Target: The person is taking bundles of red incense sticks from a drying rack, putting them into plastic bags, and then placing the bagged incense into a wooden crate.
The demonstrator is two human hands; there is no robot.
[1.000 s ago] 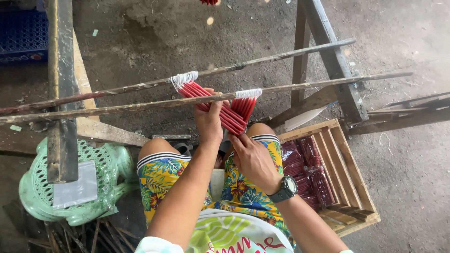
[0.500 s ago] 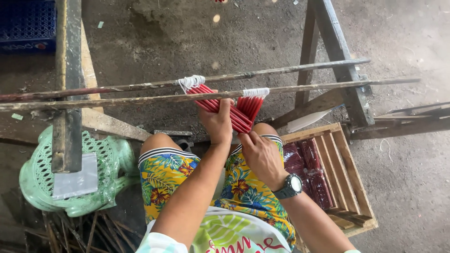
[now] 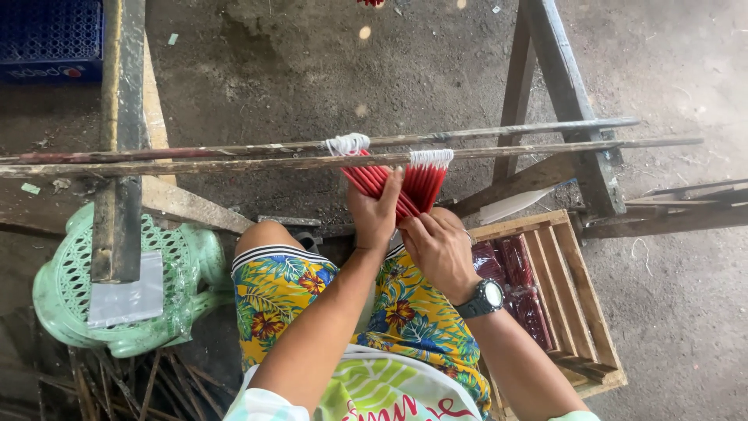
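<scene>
Two bunches of thin red candles hang by white wicks from two long horizontal rods. My left hand grips the lower ends of the left bunch, gathering them together. My right hand, with a dark wristwatch, closes around the bottom of the candles just below and to the right. Both hands meet over my knees, in flowered shorts.
A wooden crate with wrapped red bundles stands at my right. A green plastic stool lies at the left under a wooden beam. A blue crate sits top left. A wooden trestle carries the rods.
The view has shifted slightly. My left hand has moved a little right along the candles and both hands have drawn the bunches closer together.
</scene>
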